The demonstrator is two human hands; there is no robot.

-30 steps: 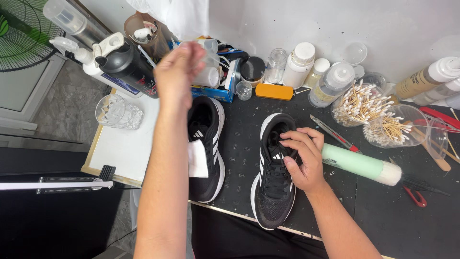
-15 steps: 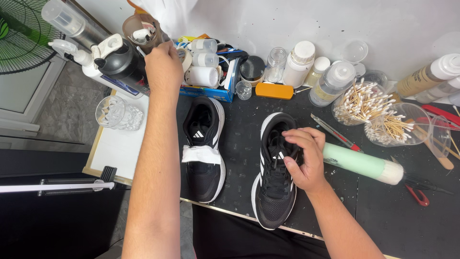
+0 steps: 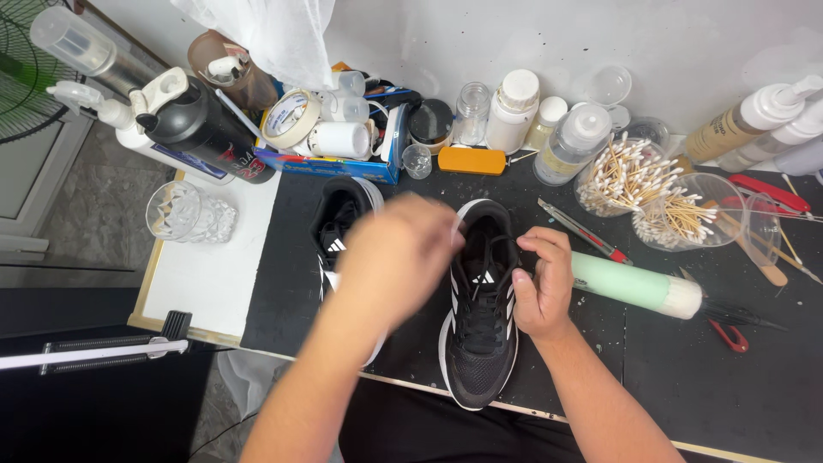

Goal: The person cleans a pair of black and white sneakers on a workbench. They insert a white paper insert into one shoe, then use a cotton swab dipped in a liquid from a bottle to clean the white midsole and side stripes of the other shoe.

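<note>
- The right hand (image 3: 542, 287) rests against the side of a black lace-up sneaker with white stripes and a white sole (image 3: 480, 304), its fingers curled in on the collar and laces by the tongue.
- That sneaker lies on the black mat of the bench (image 3: 651, 369), toe towards the near edge.
- The left hand (image 3: 399, 257) is blurred, hovering just left of the sneaker's opening; whether its fingers are spread or pinched on anything cannot be told.
- A second matching black sneaker (image 3: 341, 225) lies beside the first, partly hidden behind the left hand.
- A pale green cylinder with a white end (image 3: 634, 285) lies just right of the right hand.
- Clear tubs of cotton swabs (image 3: 626, 176) stand further back.
</note>
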